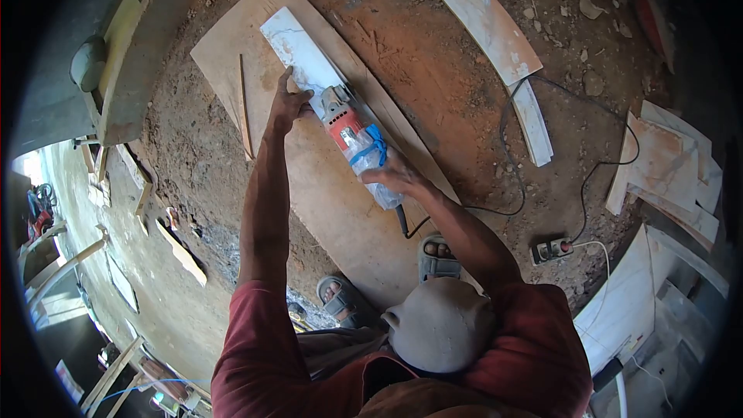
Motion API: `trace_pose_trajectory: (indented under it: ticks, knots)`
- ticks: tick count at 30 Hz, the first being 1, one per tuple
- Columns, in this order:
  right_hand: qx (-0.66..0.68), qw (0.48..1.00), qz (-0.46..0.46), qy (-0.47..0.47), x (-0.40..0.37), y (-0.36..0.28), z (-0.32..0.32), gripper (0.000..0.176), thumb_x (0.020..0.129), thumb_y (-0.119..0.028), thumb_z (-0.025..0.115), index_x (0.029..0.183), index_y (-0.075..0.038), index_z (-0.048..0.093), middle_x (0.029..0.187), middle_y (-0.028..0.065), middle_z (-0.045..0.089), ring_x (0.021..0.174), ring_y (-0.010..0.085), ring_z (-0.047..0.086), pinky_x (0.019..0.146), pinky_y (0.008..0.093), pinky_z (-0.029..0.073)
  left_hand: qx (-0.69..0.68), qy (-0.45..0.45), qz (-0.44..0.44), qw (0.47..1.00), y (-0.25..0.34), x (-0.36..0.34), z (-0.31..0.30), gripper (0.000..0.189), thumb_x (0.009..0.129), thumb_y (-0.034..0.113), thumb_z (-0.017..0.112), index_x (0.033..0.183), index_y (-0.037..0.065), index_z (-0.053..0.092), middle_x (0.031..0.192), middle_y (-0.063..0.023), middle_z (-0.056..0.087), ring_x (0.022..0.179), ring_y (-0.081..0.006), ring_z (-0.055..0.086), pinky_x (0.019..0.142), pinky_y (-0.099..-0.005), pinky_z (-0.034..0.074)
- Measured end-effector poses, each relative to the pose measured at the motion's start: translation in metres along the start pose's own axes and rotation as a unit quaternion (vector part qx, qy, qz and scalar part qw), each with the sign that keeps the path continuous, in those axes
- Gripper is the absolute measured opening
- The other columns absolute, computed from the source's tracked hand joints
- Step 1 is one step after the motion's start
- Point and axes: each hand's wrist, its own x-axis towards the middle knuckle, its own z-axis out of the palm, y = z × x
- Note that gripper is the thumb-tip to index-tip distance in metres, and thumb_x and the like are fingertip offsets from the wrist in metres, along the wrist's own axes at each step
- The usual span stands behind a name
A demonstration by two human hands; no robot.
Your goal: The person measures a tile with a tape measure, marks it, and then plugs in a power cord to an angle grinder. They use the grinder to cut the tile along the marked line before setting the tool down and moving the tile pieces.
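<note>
My right hand (393, 173) is wrapped around the rear body of a red angle grinder (346, 133), which is covered in clear plastic and tied with blue strips. The grinder's grey head rests at the near end of a white marble-look tile strip (298, 46); its disc is hard to make out. My left hand (291, 101) lies at the left edge of that strip, forefinger and thumb spread apart, touching it. Beneath the strip and grinder is a long brown board (325, 209) on the ground.
A thin wooden stick (244, 108) lies on the board. The grinder's black cord (507, 209) loops right to a power strip (551, 251). Long tile strips (495, 23) lie ahead, and cut tile pieces (658, 159) at the right. My sandalled feet (439, 258) are close by.
</note>
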Motion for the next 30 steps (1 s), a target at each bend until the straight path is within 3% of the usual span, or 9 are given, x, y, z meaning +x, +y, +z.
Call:
trace_pose_trajectory:
  ticks: [13, 15, 19, 22, 25, 28, 30]
  knots:
    - [0.006, 1.0, 0.014, -0.006, -0.008, 0.019, 0.001, 0.066, 0.06, -0.021, 0.072, 0.118, -0.001, 0.048, 0.105, 0.0151, 0.059, 0.098, 0.0281, 0.056, 0.089, 0.0369, 0.043, -0.004, 0.014, 0.002, 1.0, -0.001, 0.0, 0.003, 0.079, 0.082, 0.009, 0.061, 0.144, 0.012, 0.012, 0.082, -0.0112, 0.062, 0.063, -0.0174, 0.061, 0.056, -0.0292, 0.053]
    - [0.011, 0.999, 0.024, -0.018, -0.012, 0.014, -0.001, 0.068, 0.06, -0.022, 0.073, 0.119, -0.001, 0.048, 0.106, 0.0156, 0.059, 0.099, 0.0285, 0.056, 0.09, 0.0371, 0.042, 0.011, 0.003, 0.036, 0.999, -0.008, 0.003, 0.002, 0.072, 0.083, 0.002, 0.058, 0.143, 0.013, 0.018, 0.082, -0.0128, 0.063, 0.064, -0.0183, 0.064, 0.054, -0.0297, 0.054]
    - [0.008, 0.999, 0.031, -0.011, -0.015, 0.019, -0.002, 0.072, 0.06, -0.024, 0.074, 0.121, 0.001, 0.046, 0.11, 0.0166, 0.058, 0.102, 0.0287, 0.056, 0.091, 0.0372, 0.042, 0.005, -0.024, 0.036, 0.999, -0.019, 0.013, -0.001, 0.066, 0.085, 0.001, 0.055, 0.142, 0.014, 0.026, 0.08, -0.0106, 0.063, 0.062, -0.016, 0.063, 0.053, -0.0287, 0.054]
    - [0.009, 1.0, 0.019, -0.001, -0.014, 0.029, -0.001, 0.075, 0.06, -0.024, 0.074, 0.123, 0.001, 0.044, 0.112, 0.0169, 0.057, 0.103, 0.0286, 0.055, 0.092, 0.0368, 0.042, 0.005, -0.017, 0.039, 0.999, -0.025, 0.017, -0.001, 0.061, 0.085, 0.004, 0.055, 0.141, 0.014, 0.031, 0.076, -0.0083, 0.062, 0.06, -0.0143, 0.061, 0.05, -0.0275, 0.053]
    - [0.004, 1.0, 0.029, -0.001, -0.016, 0.032, -0.001, 0.077, 0.06, -0.024, 0.075, 0.125, 0.001, 0.042, 0.113, 0.0171, 0.056, 0.104, 0.0287, 0.054, 0.093, 0.0368, 0.041, 0.105, 0.029, 0.019, 0.994, -0.021, 0.016, 0.004, 0.061, 0.085, 0.006, 0.057, 0.14, 0.013, 0.032, 0.075, -0.0088, 0.062, 0.06, -0.0135, 0.06, 0.049, -0.0273, 0.052]
    - [0.006, 1.0, 0.007, 0.008, -0.023, 0.025, 0.0, 0.075, 0.06, -0.022, 0.074, 0.123, 0.0, 0.043, 0.112, 0.0162, 0.057, 0.103, 0.0283, 0.055, 0.092, 0.0368, 0.042, 0.071, 0.018, 0.002, 0.997, -0.017, 0.015, 0.01, 0.067, 0.082, 0.013, 0.063, 0.141, 0.012, 0.03, 0.082, -0.0124, 0.064, 0.064, -0.0164, 0.063, 0.05, -0.0291, 0.054]
    - [0.01, 1.0, 0.009, -0.001, -0.022, 0.033, -0.001, 0.072, 0.06, -0.022, 0.074, 0.122, 0.0, 0.045, 0.11, 0.0153, 0.058, 0.101, 0.0279, 0.056, 0.091, 0.0368, 0.042, 0.08, 0.057, -0.012, 0.995, -0.007, 0.006, 0.023, 0.077, 0.079, 0.02, 0.07, 0.142, 0.012, 0.027, 0.089, -0.0149, 0.065, 0.069, -0.0198, 0.065, 0.052, -0.0308, 0.055]
